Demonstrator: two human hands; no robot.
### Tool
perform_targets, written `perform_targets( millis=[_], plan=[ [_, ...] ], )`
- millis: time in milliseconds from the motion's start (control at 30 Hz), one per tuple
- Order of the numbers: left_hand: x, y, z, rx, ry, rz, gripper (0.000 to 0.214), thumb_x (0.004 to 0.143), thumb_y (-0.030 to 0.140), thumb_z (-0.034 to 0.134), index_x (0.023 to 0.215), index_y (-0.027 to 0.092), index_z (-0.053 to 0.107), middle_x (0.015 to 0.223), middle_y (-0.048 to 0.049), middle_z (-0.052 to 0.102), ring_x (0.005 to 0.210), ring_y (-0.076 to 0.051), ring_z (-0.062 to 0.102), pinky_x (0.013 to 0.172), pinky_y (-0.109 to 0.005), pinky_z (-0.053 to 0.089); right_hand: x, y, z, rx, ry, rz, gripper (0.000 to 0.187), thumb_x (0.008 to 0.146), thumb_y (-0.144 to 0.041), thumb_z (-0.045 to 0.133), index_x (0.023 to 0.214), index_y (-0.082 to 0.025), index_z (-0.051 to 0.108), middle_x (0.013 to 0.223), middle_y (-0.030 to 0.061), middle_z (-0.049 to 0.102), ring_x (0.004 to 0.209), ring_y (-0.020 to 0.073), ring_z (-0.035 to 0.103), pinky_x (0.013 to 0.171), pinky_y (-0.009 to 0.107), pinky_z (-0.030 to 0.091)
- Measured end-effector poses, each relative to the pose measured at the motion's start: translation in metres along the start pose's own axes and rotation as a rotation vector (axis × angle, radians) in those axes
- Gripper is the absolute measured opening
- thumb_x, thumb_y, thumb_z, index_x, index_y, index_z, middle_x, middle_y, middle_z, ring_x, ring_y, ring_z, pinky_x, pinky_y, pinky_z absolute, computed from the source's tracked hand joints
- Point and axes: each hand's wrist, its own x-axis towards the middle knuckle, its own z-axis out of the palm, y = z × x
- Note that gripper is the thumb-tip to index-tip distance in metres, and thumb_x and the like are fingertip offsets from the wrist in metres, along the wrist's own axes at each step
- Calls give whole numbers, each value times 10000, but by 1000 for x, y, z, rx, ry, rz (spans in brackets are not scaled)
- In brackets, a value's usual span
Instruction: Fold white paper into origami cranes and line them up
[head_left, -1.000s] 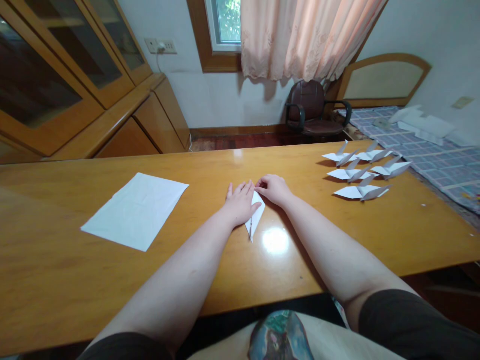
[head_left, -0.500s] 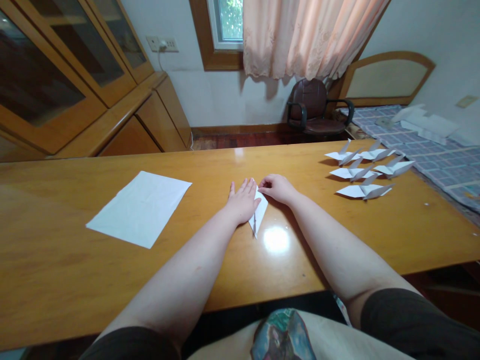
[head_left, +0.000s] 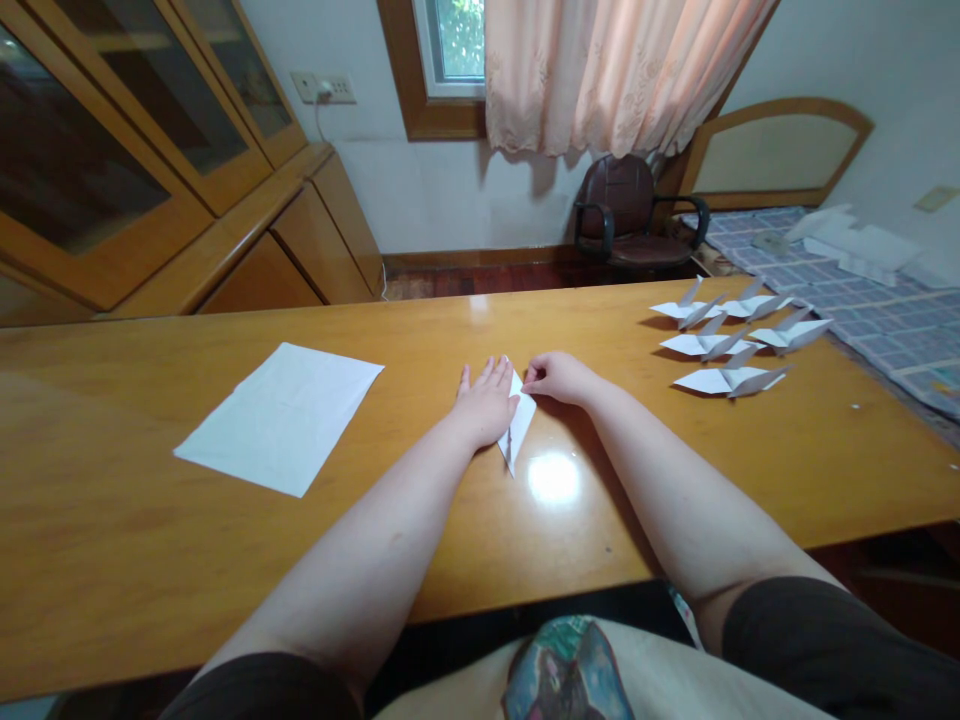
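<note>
If the folded paper (head_left: 523, 415), mid-desk (head_left: 480, 560), skids on the glossy top under the left hand (head_left: 484, 408), which lies flat with fingers spread, its edges could go askew; a stray tug from the right hand (head_left: 562, 380), curled with thumb and forefinger drawn together at the paper's right edge (whether they pinch it, I cannot tell), could do likewise. The paper looks white, narrow and kite-like, tapering to a sharp near point, its left part hidden beneath the left hand.
</note>
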Motion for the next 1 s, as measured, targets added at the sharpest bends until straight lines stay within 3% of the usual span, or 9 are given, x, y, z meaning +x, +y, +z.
perform_targets(
  millis=[300,433,533,667,867,1000],
  plan=[
    [1,0,2,-14,16,0,636,939,391,243,1516,135,173,1593,-74,112,1472,-255,88,1160,-590,34,-11,-6,-14,-25,-141,-4,195,676,-358,732,714,-183,656,644,-15,633,614,117,536,562,228,337],
    [0,1,2,-11,13,-8,633,940,395,254,1515,143,179,1592,-79,121,1472,-245,91,1163,-576,32,-14,-11,-17,-108,-179,-41,272,601,-399,785,713,-193,647,659,-14,637,612,120,529,563,231,329],
    [0,2,2,-17,22,-8,629,940,397,268,1513,147,191,1591,-84,128,1471,-248,98,1164,-569,42,-16,-14,-15,-201,-164,-65,328,569,-449,801,718,-201,646,676,-7,640,616,126,517,560,239,314],
    [1,0,-1,-50,27,0,613,942,383,277,1509,160,209,1589,-72,150,1466,-249,125,1166,-552,80,-14,-12,-9,-218,-102,-64,354,671,-550,705,707,-205,636,656,-1,627,592,123,493,543,246,288],
    [2,-13,-9,-88,-15,31,580,934,302,281,1505,215,233,1584,-12,186,1463,-232,143,1167,-506,144,-8,-10,-4,-169,-116,22,343,656,-525,732,709,-205,624,657,-13,628,584,113,493,548,245,287],
    [2,-19,-10,-65,-43,54,600,937,348,301,1515,223,201,1588,-3,161,1467,-265,105,1166,-507,140,-8,-12,-5,-144,-122,32,339,637,-516,746,707,-208,624,651,-22,621,581,111,493,551,247,289]
  ],
)
